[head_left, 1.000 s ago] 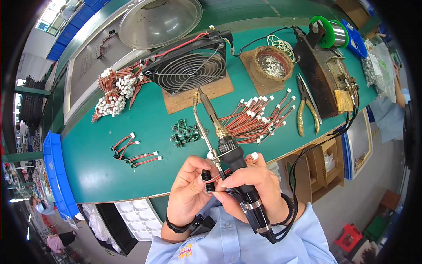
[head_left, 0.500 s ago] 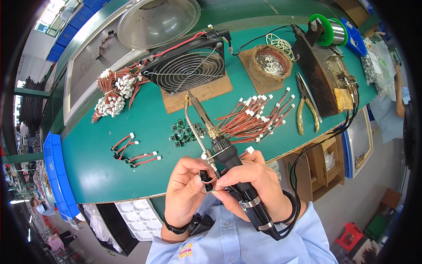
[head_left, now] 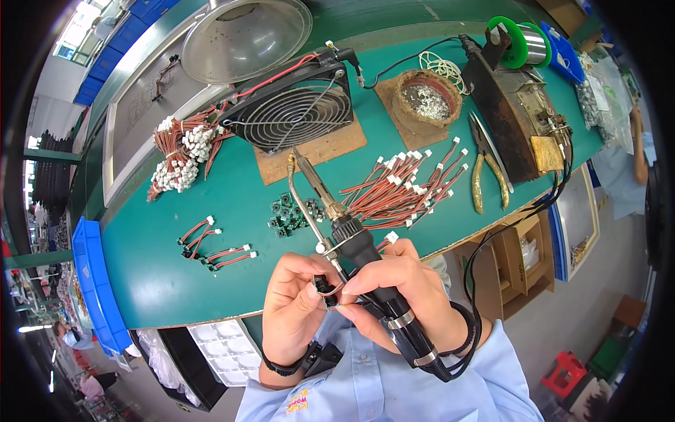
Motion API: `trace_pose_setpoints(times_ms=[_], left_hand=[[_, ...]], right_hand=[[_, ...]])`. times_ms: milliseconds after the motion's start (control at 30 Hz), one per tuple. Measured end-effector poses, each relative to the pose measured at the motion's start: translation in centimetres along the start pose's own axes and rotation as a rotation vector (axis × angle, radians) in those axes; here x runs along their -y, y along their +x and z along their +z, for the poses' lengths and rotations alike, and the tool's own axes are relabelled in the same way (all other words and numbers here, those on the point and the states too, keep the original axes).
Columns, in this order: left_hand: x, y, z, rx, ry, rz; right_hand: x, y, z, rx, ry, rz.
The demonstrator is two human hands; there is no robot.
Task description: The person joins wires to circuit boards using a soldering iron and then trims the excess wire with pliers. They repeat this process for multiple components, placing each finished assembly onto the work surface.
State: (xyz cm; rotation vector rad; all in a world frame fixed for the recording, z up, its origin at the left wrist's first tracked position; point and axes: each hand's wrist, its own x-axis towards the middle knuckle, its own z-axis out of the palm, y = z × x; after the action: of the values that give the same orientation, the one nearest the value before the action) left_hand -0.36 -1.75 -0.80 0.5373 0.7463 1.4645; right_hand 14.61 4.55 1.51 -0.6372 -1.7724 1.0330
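My left hand (head_left: 290, 309) is closed, pinching a small black part (head_left: 324, 287) between thumb and fingers. In my right hand (head_left: 418, 299) lies a black-handled soldering iron (head_left: 360, 247) with a thin metal feed tube along it; its tip points away over the table. My right thumb and fingertips also pinch a thin red-and-black lead close to the black part, and its white connector (head_left: 391, 238) shows above that hand. Small green circuit boards (head_left: 288, 215) lie beyond the iron. A pile of leads with white plugs (head_left: 404, 190) spreads to their right.
Several wired parts (head_left: 211, 247) lie at the left. Behind stand a fan (head_left: 295, 116), a bowl (head_left: 427, 98) on a board and a rusty metal stand (head_left: 510, 105) with a solder spool (head_left: 526, 48). Pliers (head_left: 480, 176) and a bundle of leads (head_left: 184, 151) flank these. A blue tray (head_left: 95, 281) borders the left edge.
The view has shifted slightly. Both hands keep their grip, and the black part appears tilted a little differently between my fingers.
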Motion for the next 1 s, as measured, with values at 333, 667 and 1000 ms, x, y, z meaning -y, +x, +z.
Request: trace_pose_setpoints(times_ms=[333, 667, 1000], left_hand=[[0.15, -0.03, 0.11, -0.025, 0.026, 0.025], [0.10, -0.32, 0.47, -0.084, -0.017, -0.006], [-0.07, -0.33, 0.53, -0.075, -0.090, -0.062]], right_hand=[[-0.07, -0.10, -0.18, -0.002, 0.018, 0.008], [-0.29, -0.24, -0.51, 0.081, 0.027, 0.029], [-0.53, -0.26, -0.41, 0.113, -0.017, -0.060]])
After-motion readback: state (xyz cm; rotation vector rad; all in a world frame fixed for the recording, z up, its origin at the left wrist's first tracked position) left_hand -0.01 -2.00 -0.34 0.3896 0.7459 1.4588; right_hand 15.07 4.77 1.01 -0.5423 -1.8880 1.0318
